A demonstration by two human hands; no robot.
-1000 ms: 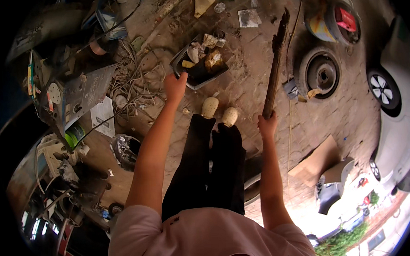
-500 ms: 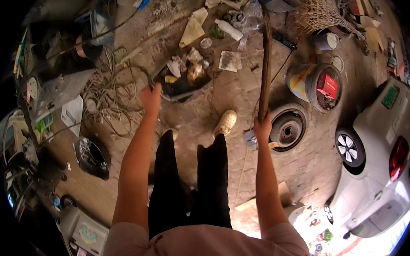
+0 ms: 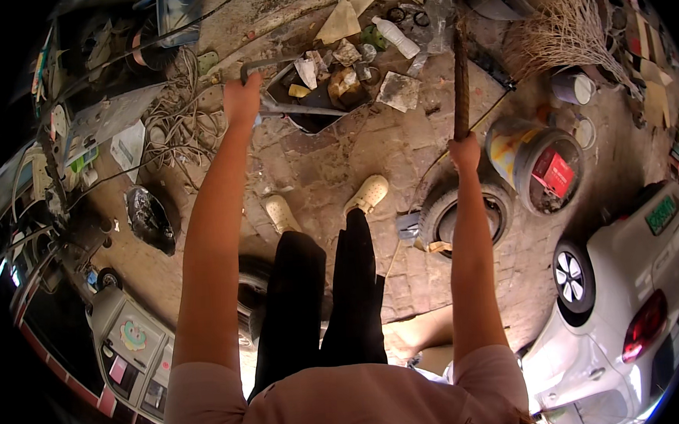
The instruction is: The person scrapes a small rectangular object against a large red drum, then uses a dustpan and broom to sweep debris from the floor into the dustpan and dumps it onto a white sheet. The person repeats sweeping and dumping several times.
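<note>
My left hand [image 3: 241, 102] is closed around the bent metal handle [image 3: 270, 63] of a dark dustpan [image 3: 316, 123]. Inside the pan lie crumpled scraps and broken pieces [image 3: 342, 87], among them a small yellow piece [image 3: 298, 90]. My right hand [image 3: 465, 153] grips the lower part of a long, dark wooden pole [image 3: 461, 67]. The pole points away from me, and its far end is hidden beyond the upper edge. A flat, dirty square piece [image 3: 398, 91] lies just right of the pan, with a white plastic bottle [image 3: 396, 37] farther off.
A tyre on its rim [image 3: 497, 211] lies beyond my right forearm, beside a stained bucket with a red box [image 3: 554, 173]. A twig bundle [image 3: 568, 27] is at the far right, a grey car [image 3: 611, 274] nearer. Tangled rope [image 3: 185, 124] and a black basin [image 3: 149, 218] lie left.
My left hand has reached farther forward, and the dustpan is nearer the square piece and bottle. My right hand and the pole have shifted forward and right. Both my shoes now show fully.
</note>
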